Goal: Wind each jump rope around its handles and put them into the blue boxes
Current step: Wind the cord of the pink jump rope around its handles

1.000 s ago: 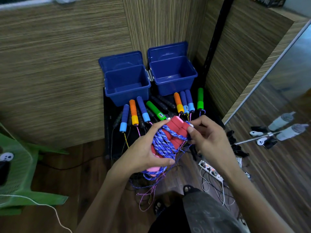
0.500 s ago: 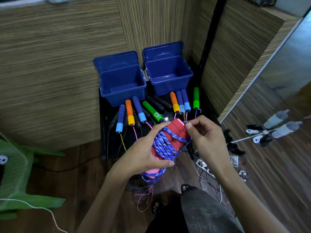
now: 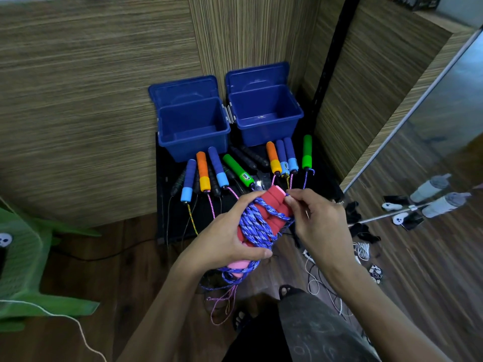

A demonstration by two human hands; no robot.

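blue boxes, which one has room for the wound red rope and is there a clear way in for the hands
Both the left blue box and the right blue box stand open with bare floors, so either takes the red-handled rope. The way in from above looks free. It is crowded on the black mat in front, where the loose rope handles lie side by side up to the box fronts.

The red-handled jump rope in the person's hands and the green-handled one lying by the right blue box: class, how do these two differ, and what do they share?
The red-handled jump rope is held up: left hand grips it, right hand pinches its cord. The green-handled rope lies untouched on the black mat.

The red rope's blue cord is wound around its handles; the green rope's cord trails loose.

Neither is in a blue box yet.
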